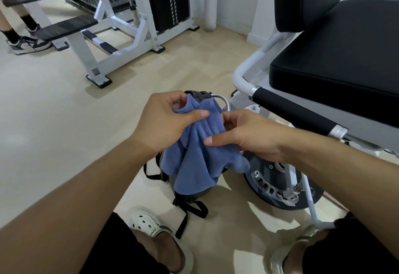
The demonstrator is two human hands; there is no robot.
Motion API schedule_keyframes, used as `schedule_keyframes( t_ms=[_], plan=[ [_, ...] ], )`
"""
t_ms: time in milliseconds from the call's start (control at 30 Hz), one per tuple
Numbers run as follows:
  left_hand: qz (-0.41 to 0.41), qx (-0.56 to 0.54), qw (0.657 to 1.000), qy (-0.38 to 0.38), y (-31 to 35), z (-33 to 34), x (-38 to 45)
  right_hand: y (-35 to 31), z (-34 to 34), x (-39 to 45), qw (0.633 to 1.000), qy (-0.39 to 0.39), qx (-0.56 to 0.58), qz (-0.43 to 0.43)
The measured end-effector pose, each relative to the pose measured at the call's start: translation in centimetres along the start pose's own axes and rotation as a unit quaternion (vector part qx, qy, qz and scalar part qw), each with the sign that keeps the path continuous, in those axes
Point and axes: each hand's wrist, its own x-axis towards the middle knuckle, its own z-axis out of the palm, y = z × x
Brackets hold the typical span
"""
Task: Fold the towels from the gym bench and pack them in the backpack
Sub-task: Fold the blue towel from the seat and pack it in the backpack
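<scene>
A blue towel [195, 161] hangs bunched and crumpled in front of me, held up by both hands. My left hand [164, 122] grips its upper left part, thumb across the cloth. My right hand [244, 135] pinches the right side, with a flap drooping below it. Directly under the towel stands a dark grey backpack [195, 197] on the floor, mostly hidden by the cloth; its black straps [192, 209] trail towards my feet. The black padded gym bench seat [341, 62] is at the right.
A white machine frame with a black padded handle [293, 111] and a round disc [272, 185] stands close on the right. A white weight machine [129, 32] fills the back left, with another person's feet [23, 40] beside it. My sandalled feet [159, 237] are below.
</scene>
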Motion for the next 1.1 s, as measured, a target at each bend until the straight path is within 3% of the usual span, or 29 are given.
schedule_keyframes(
  t_ms=[100, 200, 267, 367, 500, 567, 700, 800, 967, 1100],
  plan=[
    [-0.015, -0.031, 0.997, 0.074, -0.8, -0.8, 0.8, 0.4, -0.5, -0.3, 0.982, -0.071, -0.171, 0.036],
    [-0.04, -0.04, 0.99, 0.129, -1.7, -2.2, 1.7, 0.7, -0.5, -0.6, 0.959, -0.118, -0.249, 0.068],
    [-0.055, -0.035, 0.987, 0.149, -2.4, -3.0, 2.3, 0.7, -0.3, -0.6, 0.973, -0.108, -0.199, 0.05],
    [-0.09, -0.019, 0.988, 0.121, -2.7, -3.1, 2.4, -0.1, 0.8, -0.4, 1.0, -0.01, 0.015, -0.014],
    [-0.071, 0.046, 0.994, 0.071, -1.7, -1.8, 1.4, -0.8, 1.5, -0.1, 0.975, 0.162, 0.148, -0.044],
    [-0.053, 0.026, 0.998, 0.036, -1.2, -1.1, 0.9, -0.8, 1.5, -0.3, 0.975, 0.155, 0.151, -0.057],
    [-0.066, -0.048, 0.997, 0.012, -0.4, 0.3, -0.1, -1.0, 1.1, -1.0, 0.988, 0.051, 0.118, -0.089],
    [-0.099, -0.107, 0.989, 0.006, -0.3, 0.6, -0.2, -0.5, 0.7, -0.9, 0.984, 0.082, -0.018, -0.158],
    [-0.124, -0.115, 0.985, -0.021, -0.8, 1.1, -0.6, 0.5, 0.5, -0.6, 0.929, 0.22, -0.228, -0.191],
    [-0.129, -0.137, 0.982, -0.021, -0.2, 1.8, -1.0, -0.1, 0.6, -0.6, 0.884, 0.248, -0.327, -0.224]
  ],
)
